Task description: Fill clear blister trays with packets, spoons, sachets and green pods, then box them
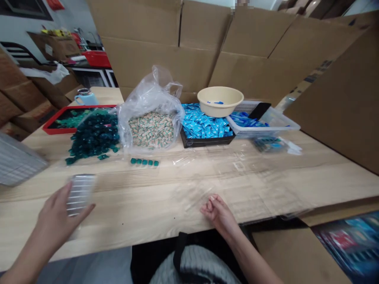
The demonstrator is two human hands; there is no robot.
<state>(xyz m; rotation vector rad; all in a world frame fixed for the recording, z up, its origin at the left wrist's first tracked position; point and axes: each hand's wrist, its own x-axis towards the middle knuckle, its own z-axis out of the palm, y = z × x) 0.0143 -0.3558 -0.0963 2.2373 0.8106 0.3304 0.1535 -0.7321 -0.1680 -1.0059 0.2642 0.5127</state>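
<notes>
My left hand [56,217] grips a clear ribbed plastic piece [80,195] between thumb and fingers, above the near left of the wooden table [189,189]. My right hand [217,213] rests with curled fingers on a thin transparent film [237,189] spread over the tabletop. A short row of several green pods [144,162] lies ahead of both hands. Behind them is a heap of dark green pods [94,136]. Nearby, a clear bag [151,88] holds striped sachets [151,130].
Blue sachets [204,122] fill a black tray [207,141], with a cream basin [220,101] on top. A white basket [263,123] holds blue items. A red tray [68,118] and a mug [85,98] stand back left. Cardboard sheets [260,67] wall the far and right sides.
</notes>
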